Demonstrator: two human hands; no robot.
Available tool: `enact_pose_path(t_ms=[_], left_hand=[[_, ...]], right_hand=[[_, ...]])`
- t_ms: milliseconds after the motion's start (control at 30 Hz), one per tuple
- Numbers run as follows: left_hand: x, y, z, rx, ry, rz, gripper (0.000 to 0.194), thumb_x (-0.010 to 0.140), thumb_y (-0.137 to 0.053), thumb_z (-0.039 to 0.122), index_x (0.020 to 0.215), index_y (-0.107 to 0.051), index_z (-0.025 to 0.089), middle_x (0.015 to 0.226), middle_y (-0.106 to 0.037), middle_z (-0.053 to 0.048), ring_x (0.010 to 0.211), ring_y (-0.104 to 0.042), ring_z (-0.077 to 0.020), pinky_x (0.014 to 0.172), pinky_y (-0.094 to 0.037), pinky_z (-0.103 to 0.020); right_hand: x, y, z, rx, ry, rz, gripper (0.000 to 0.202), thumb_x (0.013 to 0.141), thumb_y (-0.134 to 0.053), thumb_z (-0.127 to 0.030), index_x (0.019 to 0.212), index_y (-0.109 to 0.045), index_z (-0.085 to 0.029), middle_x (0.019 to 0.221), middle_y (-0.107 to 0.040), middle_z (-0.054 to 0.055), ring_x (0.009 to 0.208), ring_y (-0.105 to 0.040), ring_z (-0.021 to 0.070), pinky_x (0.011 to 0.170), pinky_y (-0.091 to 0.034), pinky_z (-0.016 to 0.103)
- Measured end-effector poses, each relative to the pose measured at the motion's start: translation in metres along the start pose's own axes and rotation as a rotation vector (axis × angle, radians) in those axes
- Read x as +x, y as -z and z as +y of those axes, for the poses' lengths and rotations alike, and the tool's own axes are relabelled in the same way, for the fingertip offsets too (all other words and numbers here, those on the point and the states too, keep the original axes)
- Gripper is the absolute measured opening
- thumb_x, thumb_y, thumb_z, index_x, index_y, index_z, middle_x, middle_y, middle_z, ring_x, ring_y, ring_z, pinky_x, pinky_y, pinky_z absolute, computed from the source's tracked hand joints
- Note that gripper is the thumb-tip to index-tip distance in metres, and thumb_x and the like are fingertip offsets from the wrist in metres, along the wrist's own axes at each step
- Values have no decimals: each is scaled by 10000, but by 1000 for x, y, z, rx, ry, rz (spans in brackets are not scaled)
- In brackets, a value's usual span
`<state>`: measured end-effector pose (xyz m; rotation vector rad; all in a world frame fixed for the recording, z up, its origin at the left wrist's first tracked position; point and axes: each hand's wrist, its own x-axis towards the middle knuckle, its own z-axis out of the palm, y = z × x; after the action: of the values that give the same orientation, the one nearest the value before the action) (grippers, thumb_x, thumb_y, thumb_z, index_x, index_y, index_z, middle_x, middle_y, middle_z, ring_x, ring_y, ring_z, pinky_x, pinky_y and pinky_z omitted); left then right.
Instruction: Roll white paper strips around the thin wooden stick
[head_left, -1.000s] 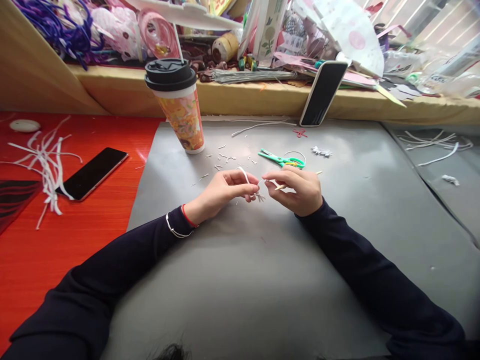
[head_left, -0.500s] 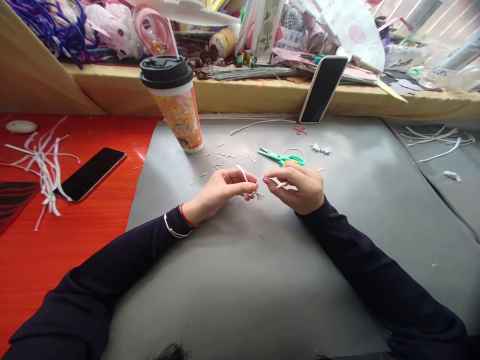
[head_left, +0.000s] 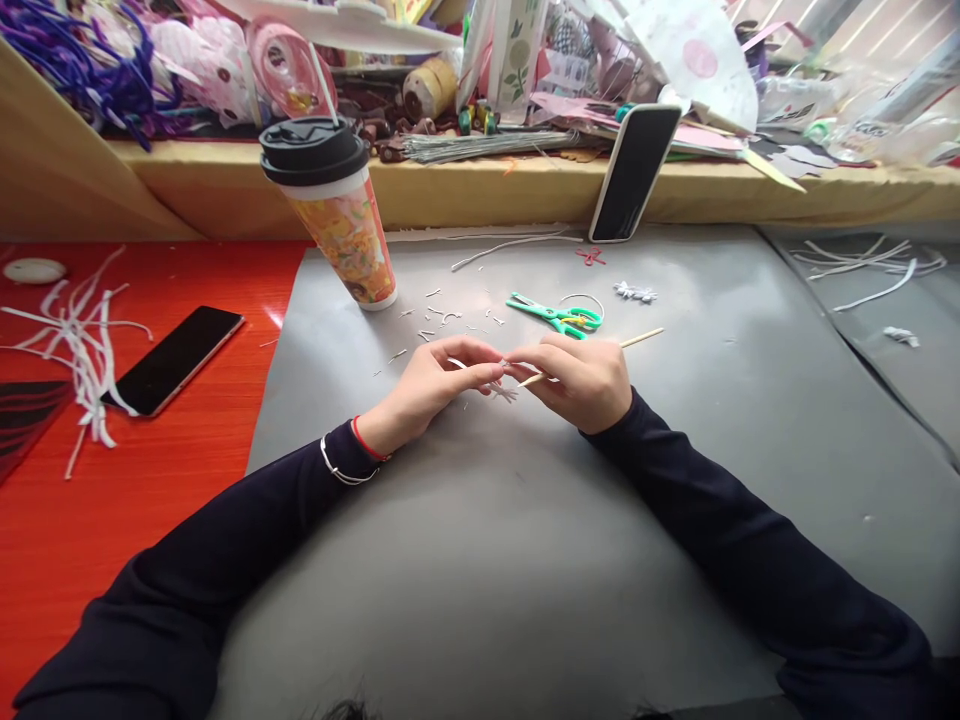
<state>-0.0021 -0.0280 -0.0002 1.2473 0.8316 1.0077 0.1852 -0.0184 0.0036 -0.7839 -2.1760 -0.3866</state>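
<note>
My left hand (head_left: 427,392) is closed, pinching a small white cord piece (head_left: 505,394) whose short splayed ends stick out below the fingertips. My right hand (head_left: 589,382) meets it there, thumb and forefinger pressed together at the same piece. A thin pale wooden stick (head_left: 643,338) passes through my right hand, its pointed tip just right of the splayed ends. What exactly lies between the touching fingertips is mostly hidden. Just beyond my right hand lie green-handled scissors (head_left: 553,316), with small white cord scraps (head_left: 450,318) to their left.
A tall lidded paper cup (head_left: 337,225) stands at the back left of the grey mat (head_left: 465,560). One phone (head_left: 634,175) leans upright at the back; another phone (head_left: 176,360) lies flat beside white strips (head_left: 86,365). A knotted white piece (head_left: 634,292) lies right of the scissors.
My right hand has moved left, its fingertips now touching my left fingers. The stick shows more on both sides of the right hand. The whole view has shifted slightly.
</note>
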Motion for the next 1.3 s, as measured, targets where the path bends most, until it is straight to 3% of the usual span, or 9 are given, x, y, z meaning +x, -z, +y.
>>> enact_pose_path(t_ms=[200, 433, 667, 800, 1000, 1300], left_hand=[[-1, -1, 1, 134, -79, 36, 184, 711, -681, 321, 785, -639, 157, 748, -644, -26, 666, -609, -131, 652, -491, -271], [0, 0, -2, 331, -321, 80, 130, 739, -655, 289, 767, -642, 163, 828, -626, -41, 796, -581, -141, 729, -468, -268], [-2, 1, 0, 227, -236, 101, 170, 775, -620, 285, 912, -579, 193, 802, -599, -14, 765, -568, -121, 697, -452, -245], [1, 5, 1, 143, -169, 95, 169, 780, -608, 308, 912, -588, 205, 764, -597, -10, 780, -570, -129, 723, -444, -254], [4, 7, -2, 45, -59, 71, 184, 729, -662, 320, 881, -644, 218, 769, -640, -15, 801, -598, -148, 755, -450, -282], [4, 7, -3, 89, -61, 76, 199, 745, -647, 326, 908, -685, 217, 760, -639, -23, 781, -581, -142, 751, -446, -281]], right_hand=[[0, 0, 1, 27, -55, -65, 142, 844, -528, -312, 847, -646, -231, 656, -612, -40, 508, -493, 44, 487, -317, 185], [-1, 0, -3, -2, -80, -93, 157, 856, -499, -311, 852, -635, -232, 657, -614, -43, 511, -494, 48, 488, -301, 195], [-2, -1, -4, -53, -165, -102, 242, 828, -495, -406, 878, -549, -175, 774, -649, -11, 590, -571, 84, 477, -287, 217], [0, 0, -7, -19, -215, -109, 142, 848, -436, -293, 881, -497, -170, 726, -636, -8, 560, -567, 95, 467, -291, 220], [2, 2, -10, -67, -87, -55, 101, 866, -435, -208, 901, -527, -185, 756, -630, -17, 589, -548, 79, 500, -311, 213], [0, 3, -9, -115, -60, 44, 102, 851, -487, -210, 895, -578, -203, 765, -638, -19, 678, -569, 90, 586, -365, 213]])
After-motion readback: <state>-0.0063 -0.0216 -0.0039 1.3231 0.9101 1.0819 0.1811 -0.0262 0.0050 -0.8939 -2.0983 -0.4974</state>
